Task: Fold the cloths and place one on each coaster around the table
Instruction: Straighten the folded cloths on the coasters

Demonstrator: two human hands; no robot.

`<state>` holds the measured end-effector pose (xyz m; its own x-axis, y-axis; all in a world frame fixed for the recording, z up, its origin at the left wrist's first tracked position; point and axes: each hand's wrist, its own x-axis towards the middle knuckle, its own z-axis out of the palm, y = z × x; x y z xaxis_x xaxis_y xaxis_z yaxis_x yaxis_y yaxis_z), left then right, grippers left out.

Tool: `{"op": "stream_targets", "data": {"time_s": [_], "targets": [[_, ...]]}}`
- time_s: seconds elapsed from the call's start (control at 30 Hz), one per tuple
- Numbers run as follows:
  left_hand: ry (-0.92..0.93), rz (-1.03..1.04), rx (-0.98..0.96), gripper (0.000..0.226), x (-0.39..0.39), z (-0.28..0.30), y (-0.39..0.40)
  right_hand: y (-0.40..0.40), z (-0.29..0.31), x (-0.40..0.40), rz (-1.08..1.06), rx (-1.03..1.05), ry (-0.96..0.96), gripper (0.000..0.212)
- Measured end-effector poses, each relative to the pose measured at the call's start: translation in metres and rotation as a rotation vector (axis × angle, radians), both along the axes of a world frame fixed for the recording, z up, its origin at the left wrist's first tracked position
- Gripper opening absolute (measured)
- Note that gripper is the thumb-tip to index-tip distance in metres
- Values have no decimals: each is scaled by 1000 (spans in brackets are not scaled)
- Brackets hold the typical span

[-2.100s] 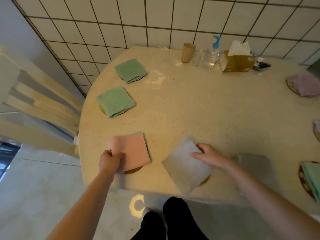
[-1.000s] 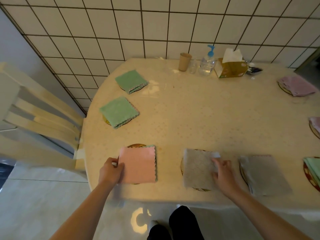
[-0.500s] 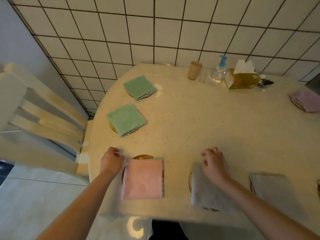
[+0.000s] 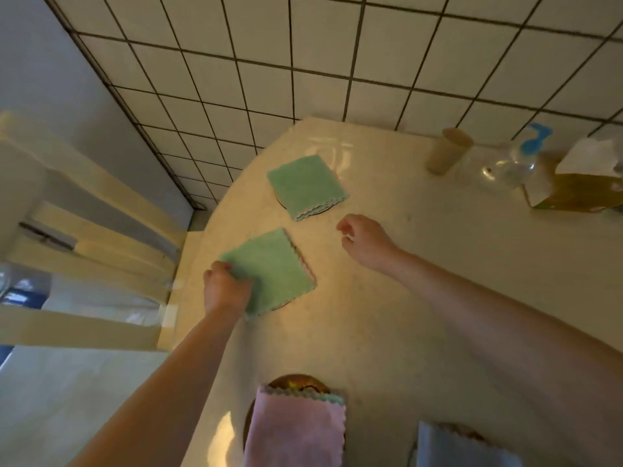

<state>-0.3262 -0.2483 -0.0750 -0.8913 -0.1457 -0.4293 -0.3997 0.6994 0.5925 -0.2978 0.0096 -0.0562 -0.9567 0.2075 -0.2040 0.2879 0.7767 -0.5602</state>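
Two folded green cloths lie on coasters at the table's left side. My left hand [image 4: 226, 288] grips the near-left corner of the nearer green cloth [image 4: 273, 269]. The farther green cloth [image 4: 305, 184] rests on a dark coaster [image 4: 317, 207], untouched. My right hand [image 4: 365, 240] hovers between the two, fingers loosely apart, holding nothing. At the bottom edge a folded pink cloth [image 4: 296, 429] covers a brown coaster [image 4: 296, 382], and a grey cloth [image 4: 458, 446] lies to its right.
The beige round table [image 4: 421, 281] stands against a tiled wall. A paper cup [image 4: 446, 150], a clear pump bottle [image 4: 515, 163] and a tissue box [image 4: 580, 183] stand at the back right. A cream chair [image 4: 84, 257] is close on the left.
Both hands left the pink and grey cloths and reached forward. My left hand now grips the nearer green cloth. The view swung up and left.
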Motion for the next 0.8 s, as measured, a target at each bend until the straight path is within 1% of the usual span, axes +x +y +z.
{"op": "stream_targets", "data": {"time_s": [0.1, 0.2, 0.27, 0.33, 0.37, 0.43, 0.47, 0.53, 0.6, 0.67, 0.73, 0.8], "targets": [[-83, 161, 89, 57, -18, -12, 6, 9, -11, -59, -30, 35, 3, 33], [-131, 247, 131, 58, -23, -20, 8, 18, -20, -107, -164, 21, -20, 42], [-166, 251, 126, 57, -27, -22, 7, 24, -22, -131, -246, -29, -33, 49], [-193, 224, 134, 50, -31, -28, 2, 26, -24, -149, -291, -86, -105, 55], [-190, 200, 150, 46, -32, -31, 0, 26, -25, -156, -298, -109, -152, 55], [-168, 144, 191, 42, -35, -31, -5, 28, -32, -167, -301, -131, -215, 48], [-165, 121, 244, 43, -35, -32, -7, 30, -34, -172, -313, -148, -223, 48], [-182, 100, 408, 50, -39, -30, -11, 31, -39, -181, -367, -221, -224, 57], [-250, 107, 569, 55, -42, -31, -14, 31, -40, -187, -410, -261, -226, 64], [-314, 133, 680, 52, -44, -31, -16, 29, -39, -191, -401, -284, -238, 64], [-347, 153, 754, 47, -46, -33, -19, 27, -38, -195, -374, -300, -259, 60], [-381, 146, 808, 44, -48, -32, -22, 26, -37, -198, -341, -322, -288, 62]]}}
